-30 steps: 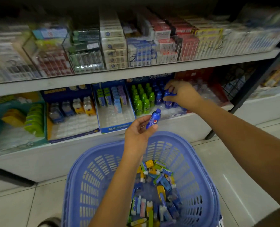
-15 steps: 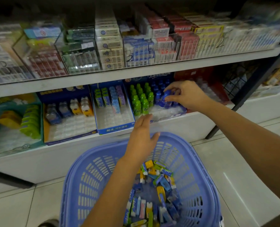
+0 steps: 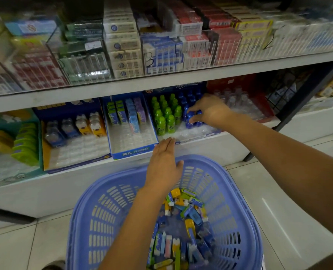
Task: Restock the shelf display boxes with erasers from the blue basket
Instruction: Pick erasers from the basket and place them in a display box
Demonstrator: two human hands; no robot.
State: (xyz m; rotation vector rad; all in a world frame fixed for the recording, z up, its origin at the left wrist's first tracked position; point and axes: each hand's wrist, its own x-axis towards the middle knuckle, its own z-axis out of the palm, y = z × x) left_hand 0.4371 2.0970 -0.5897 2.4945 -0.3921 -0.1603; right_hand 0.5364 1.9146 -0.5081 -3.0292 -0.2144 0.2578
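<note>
Erasers (image 3: 183,228) lie heaped in the blue basket (image 3: 95,217) at six o'clock, below our arms, close under the shelf (image 3: 210,151) so each reach stays short. Our right hand (image 3: 210,112), at one o'clock, has its fingers (image 3: 194,109) clamped on a blue bottle eraser (image 3: 190,121) at the front of the blue rows in the bottle display box (image 3: 198,134), beside the green bottle erasers (image 3: 166,114); we judge it is being seated upright in a tray pocket so the rows stay tidy. Our left hand (image 3: 164,168) hangs flat over the basket's far rim, fingers together and straight, holding nothing, likely ready to dip for another piece. At eleven o'clock the flat-pack box (image 3: 131,152) shows many bare pockets, so restocking looks far from done.
</note>
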